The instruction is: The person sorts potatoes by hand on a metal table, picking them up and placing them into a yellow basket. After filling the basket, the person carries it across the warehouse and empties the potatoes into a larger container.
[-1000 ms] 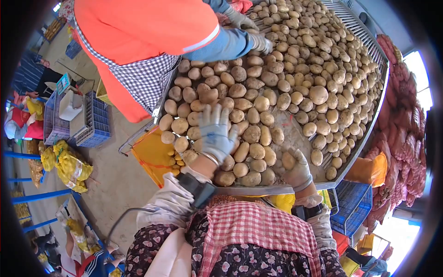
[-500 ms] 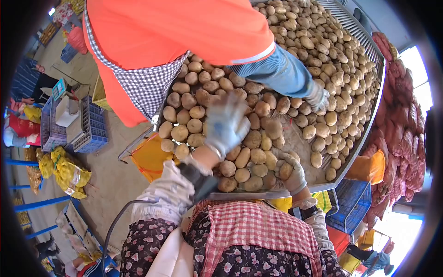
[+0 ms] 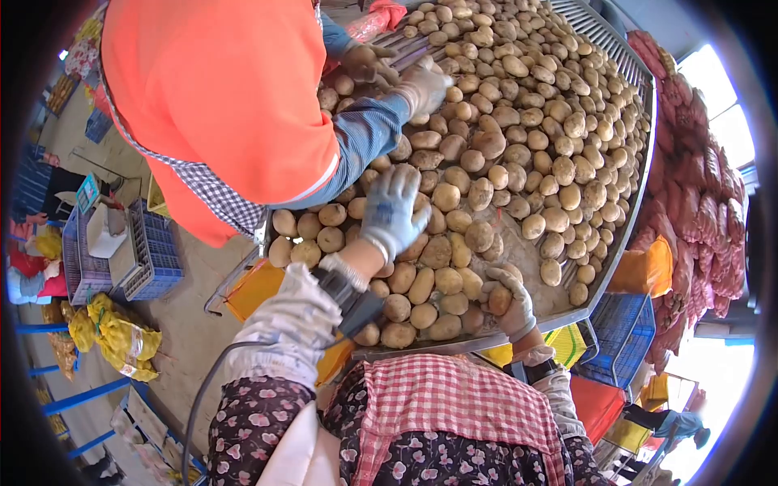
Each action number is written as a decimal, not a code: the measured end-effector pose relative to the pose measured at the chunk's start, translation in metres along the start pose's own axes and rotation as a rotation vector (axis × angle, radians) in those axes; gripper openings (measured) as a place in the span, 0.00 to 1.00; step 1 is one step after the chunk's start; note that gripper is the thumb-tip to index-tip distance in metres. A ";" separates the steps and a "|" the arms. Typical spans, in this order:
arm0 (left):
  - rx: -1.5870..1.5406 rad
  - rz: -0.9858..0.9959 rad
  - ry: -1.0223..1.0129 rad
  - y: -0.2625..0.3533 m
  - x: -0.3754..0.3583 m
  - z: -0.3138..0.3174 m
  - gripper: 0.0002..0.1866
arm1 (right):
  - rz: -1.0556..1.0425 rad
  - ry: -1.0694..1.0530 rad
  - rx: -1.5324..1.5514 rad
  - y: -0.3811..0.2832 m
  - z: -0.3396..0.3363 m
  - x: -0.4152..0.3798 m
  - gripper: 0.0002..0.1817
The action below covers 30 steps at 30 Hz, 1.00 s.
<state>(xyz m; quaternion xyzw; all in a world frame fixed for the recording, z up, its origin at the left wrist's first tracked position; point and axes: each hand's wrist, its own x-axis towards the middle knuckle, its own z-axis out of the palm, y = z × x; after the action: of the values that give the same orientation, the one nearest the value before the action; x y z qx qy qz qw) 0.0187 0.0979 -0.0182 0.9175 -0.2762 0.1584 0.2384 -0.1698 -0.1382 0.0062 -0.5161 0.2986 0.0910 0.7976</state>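
Note:
Many potatoes [image 3: 559,121] cover a metal sorting table [image 3: 531,275]. My left hand [image 3: 391,212], in a pale glove, rests palm down on potatoes at the table's left part, its fingers spread. At the near edge my right hand [image 3: 514,304], also gloved, has its fingers wrapped round a brown potato [image 3: 499,300]. Several loose potatoes [image 3: 423,287] lie between my two hands. Beyond my left hand, a co-worker's gloved hand [image 3: 425,87] touches potatoes near the far left side of the table.
A co-worker in an orange top [image 3: 219,105] leans over the table from the left. Red mesh sacks [image 3: 689,178] are piled at the right, near blue crates [image 3: 620,336]. Blue crates [image 3: 154,255] and a yellow sack [image 3: 121,336] stand on the floor at left.
My left hand has settled, no longer blurred, with fingers spread on the potatoes. The co-worker's arm has moved from the middle of the table to the far left. My right hand still holds a potato.

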 end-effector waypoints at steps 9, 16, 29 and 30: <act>-0.096 -0.223 -0.196 0.002 0.093 0.035 0.33 | -0.108 -0.049 -0.089 0.008 -0.002 0.001 0.22; -0.301 -0.137 -0.167 0.010 0.078 0.025 0.28 | -0.060 -0.076 0.029 0.005 -0.004 -0.002 0.22; -0.186 0.245 -0.290 0.095 -0.081 -0.029 0.41 | -0.074 -0.177 0.356 -0.011 -0.013 -0.004 0.23; -0.152 0.204 -0.288 0.093 -0.087 -0.032 0.41 | -0.037 -0.306 0.389 -0.021 -0.017 -0.010 0.23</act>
<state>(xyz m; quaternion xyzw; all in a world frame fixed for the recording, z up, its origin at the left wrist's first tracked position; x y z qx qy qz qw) -0.1100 0.0836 0.0039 0.8773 -0.4103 0.0273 0.2475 -0.1744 -0.1610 0.0231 -0.3383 0.1770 0.0943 0.9194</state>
